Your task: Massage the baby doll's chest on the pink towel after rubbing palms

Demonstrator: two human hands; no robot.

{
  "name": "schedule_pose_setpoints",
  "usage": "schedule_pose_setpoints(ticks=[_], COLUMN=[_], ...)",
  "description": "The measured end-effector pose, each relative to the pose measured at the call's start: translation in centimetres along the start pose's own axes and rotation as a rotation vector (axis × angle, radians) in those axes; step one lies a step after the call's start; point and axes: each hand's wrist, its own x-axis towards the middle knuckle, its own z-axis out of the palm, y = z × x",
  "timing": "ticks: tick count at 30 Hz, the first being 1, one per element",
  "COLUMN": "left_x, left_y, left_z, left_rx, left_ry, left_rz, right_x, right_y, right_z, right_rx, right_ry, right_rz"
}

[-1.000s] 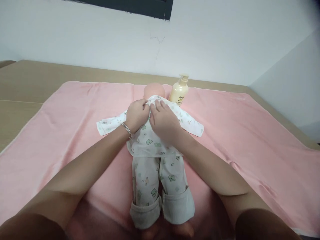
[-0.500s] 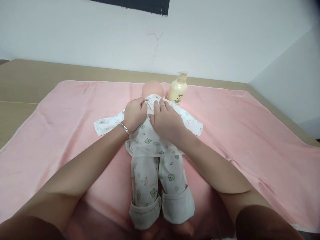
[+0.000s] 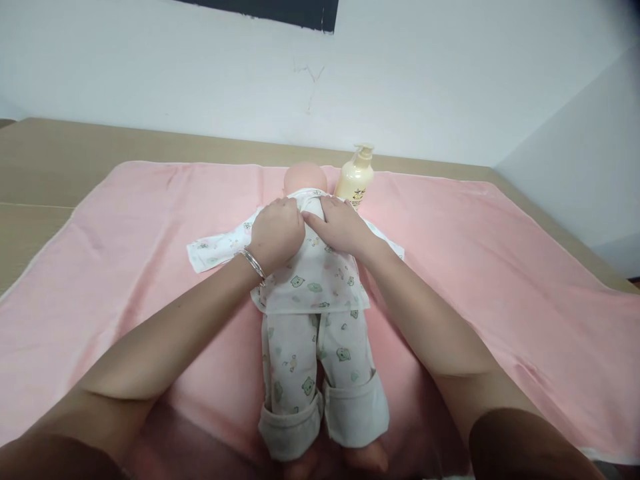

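A baby doll (image 3: 306,176) lies on its back on a pink towel (image 3: 125,240), head away from me. It wears a white printed top (image 3: 315,280) and matching trousers (image 3: 320,373) with turned-up cuffs. My left hand (image 3: 277,230), with a silver bangle at the wrist, pinches the top's fabric near the collar on the doll's chest. My right hand (image 3: 340,223) grips the fabric beside it, on the other side of the chest. The two hands touch at the neckline.
A cream pump bottle (image 3: 355,179) stands upright just right of the doll's head. The towel covers a light wooden surface (image 3: 50,153) that ends at a white wall. The wall angles in at the right.
My right hand has slid up from the doll's belly to the collar, uncovering the lower part of the top. My left hand stays put at the neckline.
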Motion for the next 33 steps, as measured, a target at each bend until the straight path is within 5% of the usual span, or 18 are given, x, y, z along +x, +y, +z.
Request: schedule_pose_setpoints(ticks=[7,14,22,29,33], left_x=[1.4,-0.9,1.1,-1.3,0.2], left_y=[-1.3,-0.1,-1.1,0.1,-0.6], left_z=[0.2,0.1,-0.7,0.0,-0.1], left_rx=[-0.044,0.161,0.005,0.242,0.078], left_ry=[-0.071,0.031,-0.128,0.033,-0.059], left_rz=[-0.036,0.143,-0.073,0.237,0.112], right_x=[-1.9,-0.2,-2.6,-0.1,-0.3], right_y=[-3.0,-1.3,-3.7,-1.2,-1.5], right_z=[-0.3,-0.6,-1.4,-0.8,0.0], right_rx=[-0.141,-0.018,-0.12,-0.011,-0.093], right_ry=[0.044,-0.079,-0.087,-0.044,0.009], right_rz=[-0.024,0.132,0.027,0.045,0.053])
